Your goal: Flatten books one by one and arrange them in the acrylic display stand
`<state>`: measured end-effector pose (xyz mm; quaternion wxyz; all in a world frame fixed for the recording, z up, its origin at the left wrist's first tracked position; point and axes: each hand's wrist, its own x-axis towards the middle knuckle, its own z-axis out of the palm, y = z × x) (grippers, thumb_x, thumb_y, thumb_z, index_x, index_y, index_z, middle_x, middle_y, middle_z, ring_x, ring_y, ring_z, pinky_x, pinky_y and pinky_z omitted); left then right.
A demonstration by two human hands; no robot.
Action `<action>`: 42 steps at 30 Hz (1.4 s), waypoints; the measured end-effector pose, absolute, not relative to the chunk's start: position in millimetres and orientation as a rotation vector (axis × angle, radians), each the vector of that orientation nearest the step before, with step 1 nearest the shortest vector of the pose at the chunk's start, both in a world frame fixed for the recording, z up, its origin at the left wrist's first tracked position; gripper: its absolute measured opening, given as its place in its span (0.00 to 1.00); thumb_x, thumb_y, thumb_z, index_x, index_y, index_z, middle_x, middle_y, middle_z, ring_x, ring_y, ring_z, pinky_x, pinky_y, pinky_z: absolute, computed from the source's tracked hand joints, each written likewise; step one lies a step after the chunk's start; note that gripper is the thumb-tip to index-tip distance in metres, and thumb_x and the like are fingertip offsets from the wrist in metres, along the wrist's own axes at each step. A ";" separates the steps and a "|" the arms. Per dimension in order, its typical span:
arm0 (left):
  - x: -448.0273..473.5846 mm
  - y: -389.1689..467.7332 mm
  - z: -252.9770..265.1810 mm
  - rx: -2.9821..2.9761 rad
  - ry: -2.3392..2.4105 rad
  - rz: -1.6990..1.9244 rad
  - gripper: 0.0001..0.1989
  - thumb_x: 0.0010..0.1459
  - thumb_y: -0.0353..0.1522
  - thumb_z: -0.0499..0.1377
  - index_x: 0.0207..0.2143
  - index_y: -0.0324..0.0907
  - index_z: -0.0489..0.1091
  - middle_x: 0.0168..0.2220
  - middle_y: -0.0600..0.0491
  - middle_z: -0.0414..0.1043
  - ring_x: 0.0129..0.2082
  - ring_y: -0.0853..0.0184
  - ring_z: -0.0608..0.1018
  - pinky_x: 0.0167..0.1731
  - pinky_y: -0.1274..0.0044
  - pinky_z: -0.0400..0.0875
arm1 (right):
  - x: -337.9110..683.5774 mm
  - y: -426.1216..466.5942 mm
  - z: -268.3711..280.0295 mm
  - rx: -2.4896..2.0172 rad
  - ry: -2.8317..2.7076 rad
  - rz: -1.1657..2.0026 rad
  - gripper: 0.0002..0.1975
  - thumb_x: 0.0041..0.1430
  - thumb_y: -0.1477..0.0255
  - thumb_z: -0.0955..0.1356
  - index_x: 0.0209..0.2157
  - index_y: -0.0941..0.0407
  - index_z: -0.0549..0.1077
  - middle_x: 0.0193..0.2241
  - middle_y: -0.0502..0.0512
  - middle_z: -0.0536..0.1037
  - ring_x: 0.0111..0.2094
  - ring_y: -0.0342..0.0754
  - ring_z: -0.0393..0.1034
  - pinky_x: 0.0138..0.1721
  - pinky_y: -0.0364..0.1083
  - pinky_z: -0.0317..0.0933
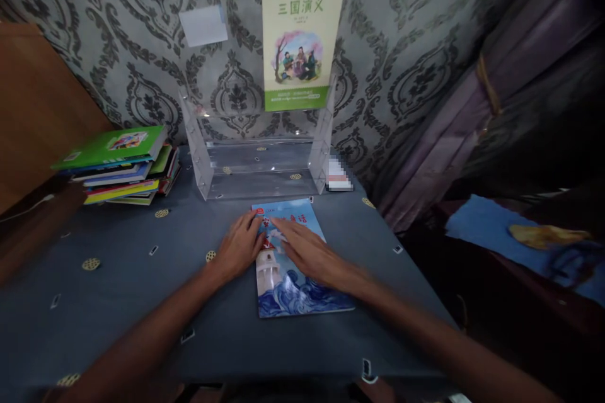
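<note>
a blue book (297, 283) lies flat on a dark, patterned tabletop (142, 308), in the middle of the view, its cover facing up. the cover shows a white lighthouse, curling dark blue waves and red chinese lettering, partly hidden by the hands. the person's left hand (241, 242) rests palm down over the book's upper left edge, fingers loosely spread and slightly bent. the right hand (314, 252) lies palm down across the cover, fingers extended and pointing up and to the left. both hands are open and relaxed, touching the book without closing around it. just beyond the book stands a clear rack (259, 186) with stepped shelves. a pale yellow and green book (297, 25) stands upright at its upper right, in front of grey damask wallpaper (392, 31). to the left is a stack of books (125, 167), a green one on top. near that stack, another person's arm (28, 236), blurred, reaches in from the left edge.
</note>
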<state>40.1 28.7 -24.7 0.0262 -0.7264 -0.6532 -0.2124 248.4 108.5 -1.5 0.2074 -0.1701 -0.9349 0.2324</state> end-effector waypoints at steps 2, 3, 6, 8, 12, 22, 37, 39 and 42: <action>39.3 28.6 -26.9 -2.262 -2.019 -0.646 0.17 0.67 0.31 0.51 0.57 0.41 0.63 0.57 0.41 0.69 0.58 0.55 0.72 0.57 0.59 0.70 | 210.4 117.5 -10.0 -0.387 -2.615 0.689 0.31 0.68 0.76 0.59 0.70 0.55 0.51 0.66 0.65 0.64 0.67 0.55 0.59 0.65 0.61 0.59; 38.7 28.7 -27.6 -2.269 -2.027 -0.626 0.17 0.66 0.31 0.51 0.56 0.40 0.63 0.55 0.41 0.70 0.56 0.55 0.74 0.56 0.59 0.71 | 196.2 122.0 -13.8 -0.352 -2.628 0.690 0.32 0.66 0.77 0.60 0.70 0.57 0.52 0.66 0.66 0.64 0.67 0.56 0.58 0.65 0.60 0.59; 37.5 29.2 -27.0 -2.265 -2.051 -0.548 0.15 0.65 0.30 0.51 0.54 0.40 0.64 0.50 0.42 0.72 0.51 0.55 0.75 0.54 0.60 0.71 | 173.6 134.0 -21.9 -0.337 -2.667 0.660 0.32 0.63 0.79 0.62 0.68 0.58 0.55 0.64 0.66 0.66 0.66 0.55 0.60 0.66 0.59 0.56; 38.0 29.4 -24.6 -2.257 -2.055 -0.515 0.14 0.64 0.29 0.51 0.52 0.41 0.65 0.50 0.43 0.72 0.51 0.55 0.75 0.55 0.60 0.71 | 170.5 138.9 -23.7 -0.350 -2.691 0.619 0.30 0.62 0.80 0.62 0.66 0.59 0.58 0.63 0.66 0.69 0.65 0.54 0.62 0.67 0.60 0.54; 40.4 28.9 -19.9 -2.247 -2.070 -0.473 0.12 0.65 0.30 0.50 0.50 0.42 0.66 0.52 0.43 0.72 0.52 0.55 0.74 0.54 0.60 0.70 | 174.0 139.1 -19.8 -0.410 -2.724 0.548 0.26 0.64 0.79 0.60 0.64 0.62 0.62 0.61 0.69 0.70 0.64 0.55 0.63 0.67 0.61 0.53; 40.8 26.9 -20.5 -2.202 -2.011 -0.462 0.16 0.68 0.33 0.50 0.55 0.40 0.66 0.61 0.41 0.68 0.58 0.53 0.72 0.58 0.59 0.68 | 222.0 151.4 -13.5 -0.634 -2.682 0.447 0.24 0.69 0.74 0.60 0.64 0.59 0.63 0.62 0.66 0.70 0.64 0.54 0.63 0.67 0.62 0.52; 42.0 38.0 -8.8 -2.257 -1.930 -0.498 0.15 0.68 0.34 0.49 0.52 0.43 0.68 0.56 0.42 0.72 0.59 0.51 0.71 0.57 0.56 0.67 | 272.8 208.8 -36.3 -0.643 -2.149 1.130 0.23 0.69 0.74 0.59 0.63 0.56 0.66 0.58 0.60 0.76 0.60 0.51 0.69 0.63 0.59 0.60; 47.5 48.0 -5.6 -2.312 -1.889 -0.495 0.15 0.68 0.32 0.49 0.53 0.43 0.68 0.56 0.42 0.73 0.58 0.52 0.72 0.57 0.57 0.67 | 273.0 211.0 -36.0 -0.647 -2.088 1.198 0.23 0.68 0.75 0.60 0.62 0.55 0.67 0.58 0.59 0.76 0.60 0.50 0.69 0.64 0.59 0.58; 59.7 68.9 -6.3 -2.438 -1.789 -0.547 0.17 0.67 0.30 0.49 0.55 0.42 0.68 0.56 0.43 0.73 0.57 0.56 0.73 0.58 0.59 0.67 | 273.5 214.1 -35.6 -0.653 -1.985 1.324 0.21 0.68 0.75 0.60 0.61 0.54 0.68 0.56 0.58 0.77 0.60 0.50 0.70 0.65 0.59 0.58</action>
